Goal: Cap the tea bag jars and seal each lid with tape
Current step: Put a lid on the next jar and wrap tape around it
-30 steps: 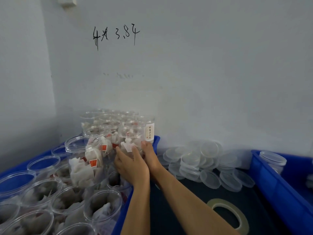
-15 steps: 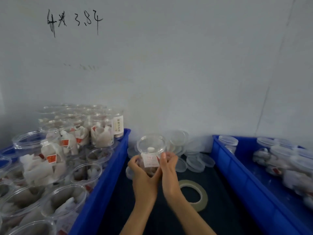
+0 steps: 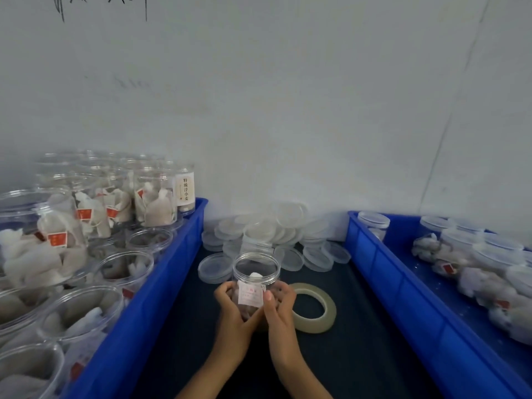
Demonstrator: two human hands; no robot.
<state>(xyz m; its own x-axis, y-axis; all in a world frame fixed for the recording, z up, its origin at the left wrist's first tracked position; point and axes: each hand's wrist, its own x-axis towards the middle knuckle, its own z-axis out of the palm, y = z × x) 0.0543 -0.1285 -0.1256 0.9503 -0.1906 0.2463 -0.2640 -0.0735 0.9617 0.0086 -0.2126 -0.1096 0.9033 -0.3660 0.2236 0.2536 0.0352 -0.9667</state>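
Both hands are cupping one open jar (image 3: 256, 280) over the dark mat, between the two blue bins: the left hand (image 3: 233, 308) is wrapping its near side, the right hand (image 3: 279, 305) is curling round the other, thumb pressing the paper label. Capping looks to be the step coming up; that is calling for a lid from the pile of clear lids (image 3: 276, 234) behind. The glossy tape roll (image 3: 312, 307) is lying flat just beside, waiting.
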